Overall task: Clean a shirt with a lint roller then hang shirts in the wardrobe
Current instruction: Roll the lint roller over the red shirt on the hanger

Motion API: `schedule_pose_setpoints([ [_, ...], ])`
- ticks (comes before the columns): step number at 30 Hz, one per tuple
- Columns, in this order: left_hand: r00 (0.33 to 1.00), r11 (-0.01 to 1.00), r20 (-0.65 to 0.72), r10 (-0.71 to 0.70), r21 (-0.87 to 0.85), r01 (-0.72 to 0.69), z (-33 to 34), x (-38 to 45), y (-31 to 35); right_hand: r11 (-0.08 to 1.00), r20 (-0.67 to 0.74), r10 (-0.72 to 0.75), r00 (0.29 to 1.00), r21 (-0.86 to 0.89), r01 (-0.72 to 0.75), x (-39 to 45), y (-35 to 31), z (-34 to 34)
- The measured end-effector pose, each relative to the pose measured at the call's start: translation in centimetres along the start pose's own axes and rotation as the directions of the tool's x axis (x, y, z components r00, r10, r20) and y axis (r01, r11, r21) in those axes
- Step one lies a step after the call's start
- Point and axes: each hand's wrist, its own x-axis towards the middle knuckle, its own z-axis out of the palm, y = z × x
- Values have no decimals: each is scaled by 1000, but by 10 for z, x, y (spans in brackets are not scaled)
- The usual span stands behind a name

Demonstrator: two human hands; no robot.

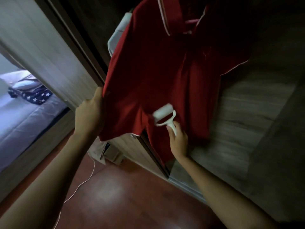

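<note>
the left hand (90, 111) is pinching the red shirt (158, 76) hem taut; the right hand (178, 141) is gripping the lint roller (163, 115), best rolling in straight overlapping strokes.

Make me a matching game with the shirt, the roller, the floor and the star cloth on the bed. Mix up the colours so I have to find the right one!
Things:
1. shirt
2. lint roller
3. floor
4. star cloth

Colours:
A. white
B. dark blue with white stars
C. red
D. reddish brown

Right pairs: 1-C, 2-A, 3-D, 4-B.

The right hand holds the lint roller on the shirt, and the left hand holds the shirt's edge.
</note>
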Motion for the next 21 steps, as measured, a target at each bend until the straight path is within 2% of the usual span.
schedule_pose_setpoints([
  [3, 1000, 1000, 10, 6, -18, -6, 1, -3, 3, 991, 143, 84, 986, -115, -67, -24, 38, 8],
  [8, 999, 999, 24, 33, -22, -32, 2, -5, 4, 1000, 49, 10, 999, 3, -10, -7, 9, 7],
  [12, 997, 998, 48, 59, -2, -59, 0, -5, 5, 998, 39, 52, 998, 44, -54, 4, 4, 15],
  [14, 997, 998, 56, 57, 12, -58, -2, -3, 5, 995, 113, 94, 989, -30, -91, -4, 26, 17],
  [17, 996, 997, 71, 54, 55, -58, -7, -3, 3, 961, 248, 242, 938, -193, -197, -23, 57, 12],
  [19, 996, 997, 80, 38, 60, -43, -12, -3, 2, 960, 216, 233, 948, -205, -189, -28, 63, 9],
  [21, 997, 998, 55, 59, 30, -61, -16, -2, 4, 980, 139, 163, 977, -138, -144, -24, 52, 7],
])
